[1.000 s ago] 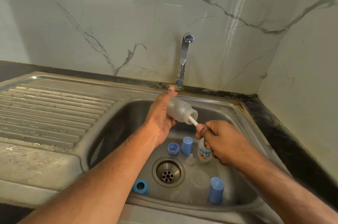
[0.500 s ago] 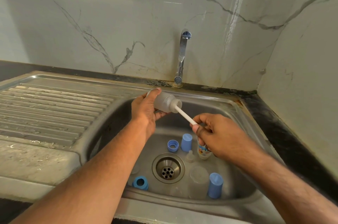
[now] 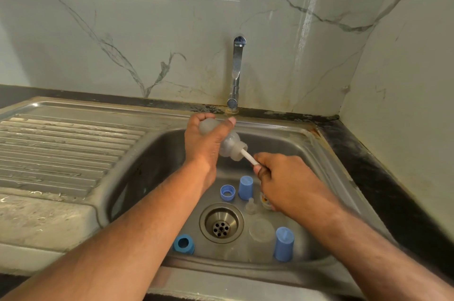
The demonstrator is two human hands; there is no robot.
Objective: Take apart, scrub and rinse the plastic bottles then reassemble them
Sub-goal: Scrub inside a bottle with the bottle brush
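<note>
Fingers of the left hand (image 3: 206,143) curl round a translucent plastic bottle (image 3: 227,142), thumb tip up at the far side, bottle tilted with its open mouth pointing down and to the right. Right hand (image 3: 282,179) pinches a white brush handle (image 3: 248,157) between curled fingers; the handle's far end goes into the bottle mouth, bristles not visible. Both hands are held above the steel sink (image 3: 317,153), in front of the tap (image 3: 237,72). On the basin floor: a blue ring cap (image 3: 227,192) and a tall blue cap (image 3: 245,187) just beside each other behind the drain (image 3: 221,222), a small clear nipple-like piece (image 3: 251,206) right of the drain, a labelled small bottle (image 3: 265,202) partly hidden under the right hand. Another clear bottle (image 3: 261,230) lies near the front, a second tall blue cap (image 3: 284,244) stands upright to its right, a blue collar (image 3: 183,244) lies on its side at front left. Ribbed drainboard (image 3: 63,150) to the left.
</note>
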